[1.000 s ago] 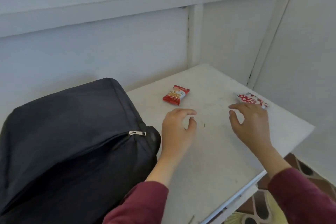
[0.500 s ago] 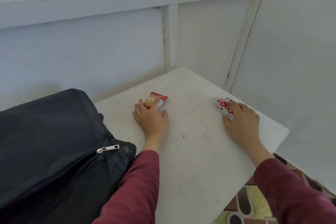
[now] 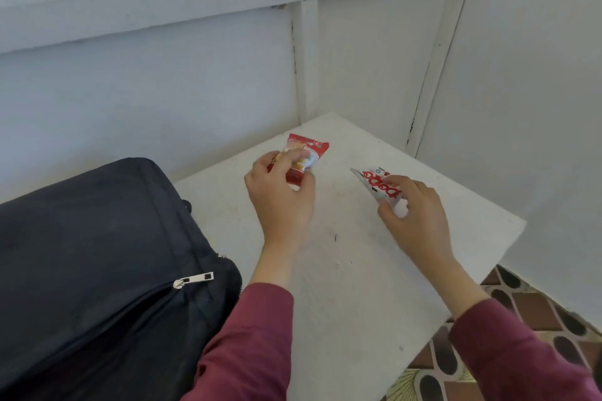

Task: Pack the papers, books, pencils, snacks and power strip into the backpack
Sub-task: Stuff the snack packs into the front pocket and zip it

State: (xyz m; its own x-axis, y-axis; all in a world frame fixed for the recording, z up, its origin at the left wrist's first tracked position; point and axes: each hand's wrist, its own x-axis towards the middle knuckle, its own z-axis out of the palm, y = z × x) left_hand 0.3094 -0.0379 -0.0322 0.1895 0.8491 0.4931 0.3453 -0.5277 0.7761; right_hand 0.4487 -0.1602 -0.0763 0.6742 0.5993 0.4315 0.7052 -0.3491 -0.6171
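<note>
Worktop (image 3: 351, 286): white, scuffed, set into the far right corner of the walls; carries everything listed.

Backpack (image 3: 97, 254): dark, soft, lying at the near left. Its main zip looks parted along the near side, the metal zip pull (image 3: 193, 279) at the end of the gap. Judgement: widen this mouth before feeding anything in, or the packets may snag on the teeth.

Left hand (image 3: 280, 202): far centre, fingers clamped on the red snack packet (image 3: 306, 153), which is raised off the surface.

Right hand (image 3: 420, 215): to the right, fingers pinched on the white-and-red snack packet (image 3: 381, 184), whose far tip points left.

Handling note: both packets look light and crushable. Hold them by the edges, carry them left to the opening one after the other, and release them well inside.
</note>
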